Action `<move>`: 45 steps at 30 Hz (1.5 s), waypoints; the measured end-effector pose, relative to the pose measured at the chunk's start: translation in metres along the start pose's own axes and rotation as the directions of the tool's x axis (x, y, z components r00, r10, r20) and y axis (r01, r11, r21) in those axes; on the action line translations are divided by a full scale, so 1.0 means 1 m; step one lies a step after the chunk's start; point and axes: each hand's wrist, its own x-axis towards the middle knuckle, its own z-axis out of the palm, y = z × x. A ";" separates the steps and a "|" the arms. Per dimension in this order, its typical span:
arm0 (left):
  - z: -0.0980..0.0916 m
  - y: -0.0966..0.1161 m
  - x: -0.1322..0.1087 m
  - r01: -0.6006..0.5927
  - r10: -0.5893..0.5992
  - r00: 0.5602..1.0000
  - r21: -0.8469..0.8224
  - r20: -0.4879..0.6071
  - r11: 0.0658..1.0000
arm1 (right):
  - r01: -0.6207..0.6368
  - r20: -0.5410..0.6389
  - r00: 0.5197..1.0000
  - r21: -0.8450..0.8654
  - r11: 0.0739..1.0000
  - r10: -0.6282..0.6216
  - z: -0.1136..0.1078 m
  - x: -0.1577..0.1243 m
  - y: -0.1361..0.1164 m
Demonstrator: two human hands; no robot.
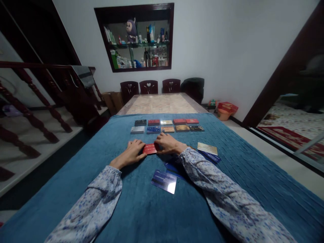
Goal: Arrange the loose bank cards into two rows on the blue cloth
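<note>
A red plastic card [150, 149] lies on the blue tablecloth [136, 209] between my hands. My left hand [131, 152] holds its left edge, the thumb near the lower corner. At the right edge, my right hand [167, 144] has its fingers closed on the card. Beyond the hands, cards sit in two rows of small stacks, among them a silver stack [137, 130], a blue stack [153, 130] and a black stack [196, 128]. A shiny violet-blue card [164, 181] lies nearer me. My right forearm partly covers more blue cards [174, 171].
Right of my right forearm, a gold card [207, 148] overlaps a dark blue card [215, 158]. The bare table end [162, 104] lies past the cloth, with chairs [149, 87] behind it. A wooden railing [30, 108] runs along the left; an orange bucket [223, 114] stands at the right.
</note>
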 end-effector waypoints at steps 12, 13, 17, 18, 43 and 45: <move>-0.015 0.014 0.036 -0.058 0.058 0.998 0.055 -0.011 0.997 | -0.008 -0.036 0.999 -0.040 0.999 0.006 -0.016 -0.014 0.033; -0.017 0.016 0.041 -0.062 0.063 0.998 0.049 -0.014 0.997 | -0.012 -0.032 0.999 -0.031 0.999 0.011 -0.019 -0.016 0.036; -0.024 0.023 0.060 -0.105 0.105 0.994 0.042 -0.002 0.994 | -0.020 0.018 1.000 0.020 1.000 0.019 -0.031 -0.024 0.052; -0.024 0.025 0.065 -0.113 0.113 0.994 0.046 0.002 0.993 | -0.026 0.025 0.999 0.025 0.999 0.025 -0.032 -0.026 0.056; -0.038 0.071 0.184 -0.131 0.131 0.991 0.203 0.012 0.970 | -0.238 0.009 0.971 0.019 0.971 0.238 -0.043 -0.042 0.154; -0.037 0.072 0.192 -0.128 0.128 0.992 0.200 0.013 0.971 | -0.248 0.032 0.968 -0.011 0.969 0.248 -0.039 -0.039 0.164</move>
